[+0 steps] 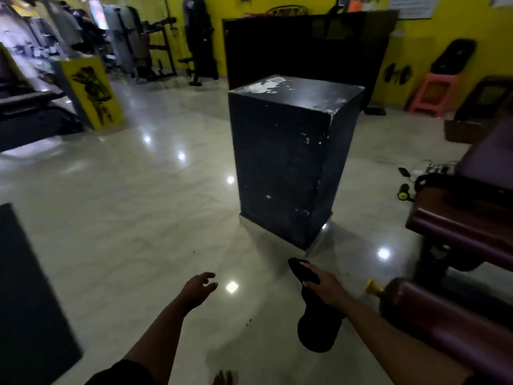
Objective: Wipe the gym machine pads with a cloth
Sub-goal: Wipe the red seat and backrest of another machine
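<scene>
Far left, a dark mat point(30, 301) lies on the glossy floor point(138, 218); behind it a yellow panel point(93, 93) stands among racks too blurred to read. The left hand point(198, 287) hangs over bare floor, fingers loose and spread, holding nothing; we take it as kept free to steady a pad. In the centre a tall black box point(286, 151) with scuffed paint stands on the floor, well apart from both hands. The right hand point(326, 287) grips the cloth point(316, 334) by its upper fold; the dark bulk dangles below the wrist and touches nothing, so we judge it carried, not yet wiping. Just right of it is a maroon roller pad point(444, 326) with a yellow end cap point(372, 288); above that, a maroon bench pad point(469, 226). We judge these the nearest targets; the cloth sits on their side, which suits a short reach.
</scene>
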`<control>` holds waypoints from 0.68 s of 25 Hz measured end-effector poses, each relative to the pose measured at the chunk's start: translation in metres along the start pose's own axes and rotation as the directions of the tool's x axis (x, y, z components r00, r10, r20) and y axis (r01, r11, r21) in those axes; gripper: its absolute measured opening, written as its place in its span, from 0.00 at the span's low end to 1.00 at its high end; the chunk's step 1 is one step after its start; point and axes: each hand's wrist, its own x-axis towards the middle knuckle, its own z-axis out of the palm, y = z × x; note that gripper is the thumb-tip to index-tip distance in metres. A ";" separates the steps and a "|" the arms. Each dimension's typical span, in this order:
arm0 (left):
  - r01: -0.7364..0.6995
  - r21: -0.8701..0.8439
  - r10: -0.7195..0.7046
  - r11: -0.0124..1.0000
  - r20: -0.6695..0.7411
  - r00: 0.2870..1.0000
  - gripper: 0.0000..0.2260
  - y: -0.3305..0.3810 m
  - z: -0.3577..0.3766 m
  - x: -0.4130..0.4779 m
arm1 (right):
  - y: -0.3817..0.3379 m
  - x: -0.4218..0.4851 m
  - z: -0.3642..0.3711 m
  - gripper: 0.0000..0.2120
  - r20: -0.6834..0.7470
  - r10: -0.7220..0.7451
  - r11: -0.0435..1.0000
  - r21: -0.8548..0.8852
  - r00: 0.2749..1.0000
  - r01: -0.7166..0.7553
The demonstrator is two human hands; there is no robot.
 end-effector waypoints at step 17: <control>-0.675 0.149 0.444 0.722 0.649 0.618 0.20 0.314 0.038 0.373 | 0.054 0.135 -0.121 0.25 -0.509 0.588 0.809 0.364 0.629 -0.461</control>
